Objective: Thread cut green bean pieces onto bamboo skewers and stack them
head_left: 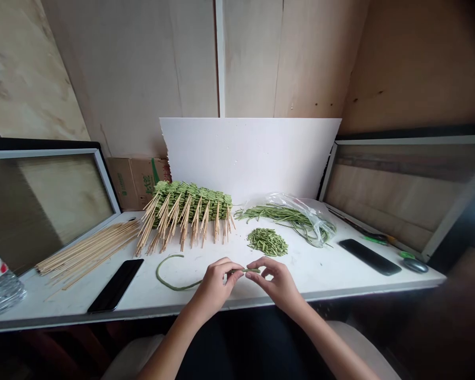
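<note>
Between my two hands, near the table's front edge, is a long green bean (174, 288). My left hand (218, 279) pinches it, and its long end curls away over the table to the left. My right hand (276, 279) has thumb and fingers closed on the bean's short end, close beside the left fingertips. Just beyond my hands lies a heap of short cut bean pieces (267, 241). Further back on the left, rows of bean pieces threaded on skewers (193, 203) are stacked, their bare stick ends fanning toward me.
Loose bamboo skewers (91, 248) lie at left, beside a black phone (116, 285) and a water bottle (0, 285). Whole long beans (275, 214) sit partly in a clear plastic bag (320, 227). At right are another dark phone (370, 256) and a mouse (415, 265). A white board (249, 158) stands behind.
</note>
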{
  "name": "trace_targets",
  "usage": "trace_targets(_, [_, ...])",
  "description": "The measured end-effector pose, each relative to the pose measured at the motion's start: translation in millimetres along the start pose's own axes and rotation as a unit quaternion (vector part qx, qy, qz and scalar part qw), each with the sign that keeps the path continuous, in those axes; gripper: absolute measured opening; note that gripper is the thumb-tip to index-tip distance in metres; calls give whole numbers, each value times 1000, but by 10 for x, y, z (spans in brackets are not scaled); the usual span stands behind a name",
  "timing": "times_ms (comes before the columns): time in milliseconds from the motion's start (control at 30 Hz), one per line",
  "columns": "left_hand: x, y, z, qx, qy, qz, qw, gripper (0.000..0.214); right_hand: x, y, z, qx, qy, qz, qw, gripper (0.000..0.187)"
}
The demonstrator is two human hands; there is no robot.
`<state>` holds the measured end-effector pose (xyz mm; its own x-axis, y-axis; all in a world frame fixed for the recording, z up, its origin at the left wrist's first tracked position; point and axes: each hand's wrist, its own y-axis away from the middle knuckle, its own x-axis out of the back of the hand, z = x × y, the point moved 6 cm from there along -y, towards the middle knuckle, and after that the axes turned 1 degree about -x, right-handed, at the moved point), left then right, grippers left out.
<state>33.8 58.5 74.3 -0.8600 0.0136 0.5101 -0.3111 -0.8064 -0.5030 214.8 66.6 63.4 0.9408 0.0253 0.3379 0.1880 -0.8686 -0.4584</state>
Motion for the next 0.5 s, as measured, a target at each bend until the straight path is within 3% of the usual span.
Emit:
trace_targets(300, [98,6,65,-9,-11,15,1000,17,67,52,-235,142,115,36,982,14])
trace_targets(500, [130,22,89,7,-18,25,999,19,139,66,-264,146,108,90,979,13])
